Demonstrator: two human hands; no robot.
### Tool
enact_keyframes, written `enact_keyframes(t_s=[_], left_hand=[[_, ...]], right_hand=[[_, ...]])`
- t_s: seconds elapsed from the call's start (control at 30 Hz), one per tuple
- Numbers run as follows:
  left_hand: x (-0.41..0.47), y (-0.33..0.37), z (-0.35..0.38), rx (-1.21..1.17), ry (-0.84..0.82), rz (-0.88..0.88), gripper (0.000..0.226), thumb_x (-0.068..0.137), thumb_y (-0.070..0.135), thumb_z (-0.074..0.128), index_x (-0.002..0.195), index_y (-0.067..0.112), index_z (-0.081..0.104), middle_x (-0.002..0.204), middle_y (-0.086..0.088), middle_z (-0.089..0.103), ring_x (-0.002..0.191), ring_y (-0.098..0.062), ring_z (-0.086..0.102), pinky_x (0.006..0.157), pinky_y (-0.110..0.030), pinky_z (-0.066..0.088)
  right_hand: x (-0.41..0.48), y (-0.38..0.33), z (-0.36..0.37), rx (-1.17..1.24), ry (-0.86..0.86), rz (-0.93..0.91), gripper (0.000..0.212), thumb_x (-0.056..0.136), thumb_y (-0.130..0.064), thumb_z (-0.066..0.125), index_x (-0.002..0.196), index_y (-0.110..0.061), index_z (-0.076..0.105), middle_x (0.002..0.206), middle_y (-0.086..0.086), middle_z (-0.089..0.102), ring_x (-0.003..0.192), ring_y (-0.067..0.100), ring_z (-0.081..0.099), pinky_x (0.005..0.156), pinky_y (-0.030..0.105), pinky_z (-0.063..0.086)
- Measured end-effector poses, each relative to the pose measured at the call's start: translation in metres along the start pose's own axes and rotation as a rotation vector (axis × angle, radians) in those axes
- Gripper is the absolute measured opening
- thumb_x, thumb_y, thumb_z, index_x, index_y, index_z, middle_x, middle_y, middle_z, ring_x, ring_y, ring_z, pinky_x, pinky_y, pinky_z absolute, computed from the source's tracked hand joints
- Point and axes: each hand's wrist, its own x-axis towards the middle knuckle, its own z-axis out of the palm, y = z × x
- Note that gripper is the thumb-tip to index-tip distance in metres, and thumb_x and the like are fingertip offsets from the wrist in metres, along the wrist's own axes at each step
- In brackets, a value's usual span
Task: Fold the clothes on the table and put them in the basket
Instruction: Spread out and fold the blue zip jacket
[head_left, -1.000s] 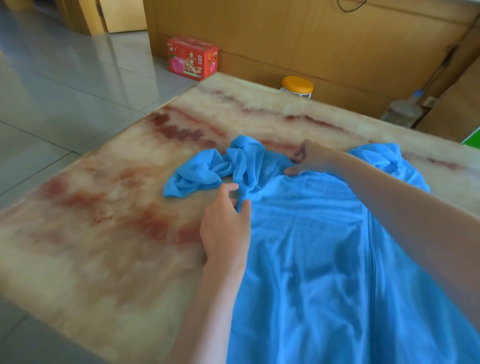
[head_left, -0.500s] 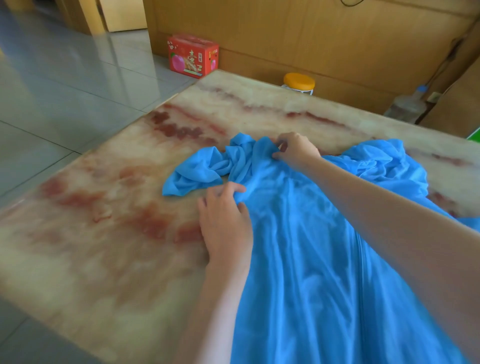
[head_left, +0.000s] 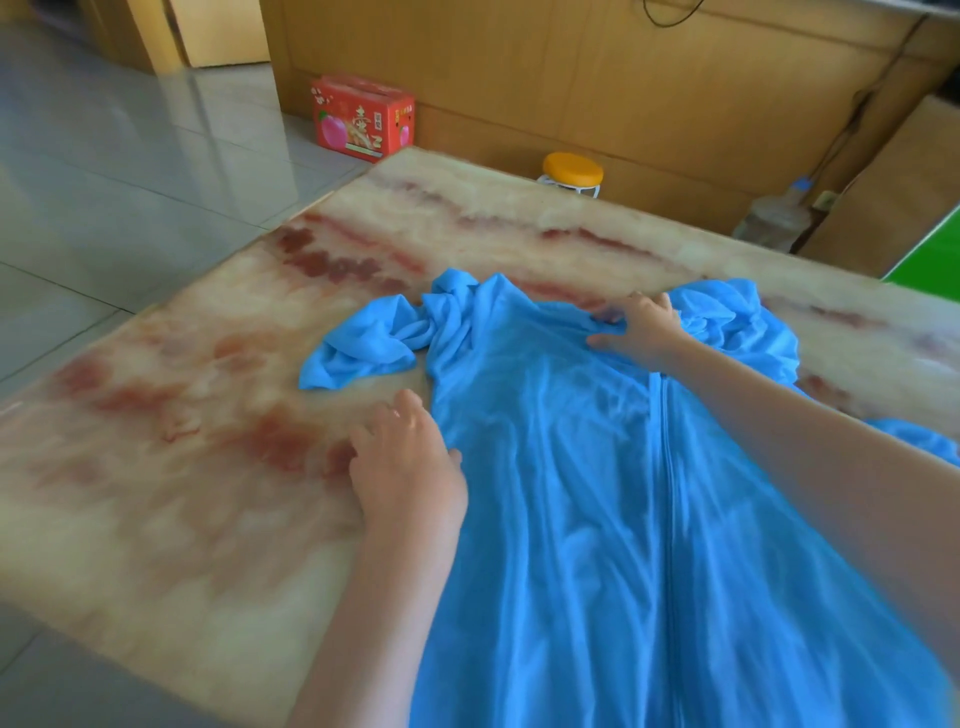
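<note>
A blue zip-front garment (head_left: 571, 467) lies spread lengthwise on the marble table (head_left: 208, 467), its zipper running down the middle. One sleeve (head_left: 374, 343) is bunched up at the far left; more cloth is crumpled at the far right. My left hand (head_left: 405, 462) rests at the garment's left edge, fingers loosely bent on the table, thumb on the cloth. My right hand (head_left: 639, 332) presses on the collar area with fingers spread. No basket is in view.
The table's left and far edges drop to a tiled floor. Beyond the far edge stand a red fruit box (head_left: 363, 117), a stool with an orange seat (head_left: 573, 170) and a large water bottle (head_left: 776, 221) against wooden panelling.
My right hand let go of the bunched cloth and slid right along the collar, flattening the top. My left hand shifted slightly back to the side edge. The garment lies smoother.
</note>
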Motion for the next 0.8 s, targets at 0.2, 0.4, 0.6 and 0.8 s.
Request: enact_keyframes(t_s=[0.2, 0.4, 0.6, 0.8], left_hand=[[0.011, -0.016, -0.01, -0.131, 0.104, 0.009, 0.032, 0.095, 0.009, 0.048, 0.125, 0.013, 0.041, 0.122, -0.009, 0.054, 0.114, -0.029, 0.053, 0.085, -0.035, 0.037], [0.015, -0.019, -0.004, -0.043, 0.068, 0.053, 0.052, 0.092, 0.019, 0.057, 0.138, 0.015, 0.035, 0.135, -0.01, 0.043, 0.124, -0.026, 0.042, 0.096, -0.033, 0.033], [0.002, 0.015, 0.012, -0.014, 0.099, 0.447, 0.051, 0.093, 0.033, 0.053, 0.141, 0.022, 0.04, 0.152, -0.007, 0.027, 0.142, -0.023, 0.016, 0.114, -0.033, 0.016], [-0.015, 0.021, 0.034, 0.228, -0.262, 0.475, 0.063, 0.096, 0.044, 0.044, 0.15, 0.028, 0.016, 0.16, -0.002, -0.002, 0.147, -0.021, -0.007, 0.116, -0.047, -0.002]], right_hand=[[0.003, -0.006, 0.002, -0.058, 0.14, 0.065, 0.01, 0.084, -0.022, 0.067, 0.088, -0.026, 0.059, 0.108, 0.008, 0.064, 0.115, 0.03, 0.035, 0.086, 0.032, 0.02], [-0.011, -0.007, 0.011, -0.031, 0.219, -0.031, 0.016, 0.084, -0.016, 0.066, 0.099, -0.021, 0.068, 0.125, 0.003, 0.051, 0.12, 0.027, 0.032, 0.088, 0.03, 0.016], [-0.055, -0.009, 0.02, -0.023, 0.13, -0.215, 0.046, 0.096, -0.033, 0.053, 0.14, -0.027, 0.045, 0.152, -0.005, 0.032, 0.137, 0.022, 0.025, 0.106, 0.033, 0.015], [-0.092, 0.007, 0.005, 0.048, -0.077, -0.192, 0.046, 0.098, -0.033, 0.049, 0.143, -0.028, 0.041, 0.158, -0.007, 0.016, 0.144, 0.013, 0.02, 0.112, 0.027, 0.007]])
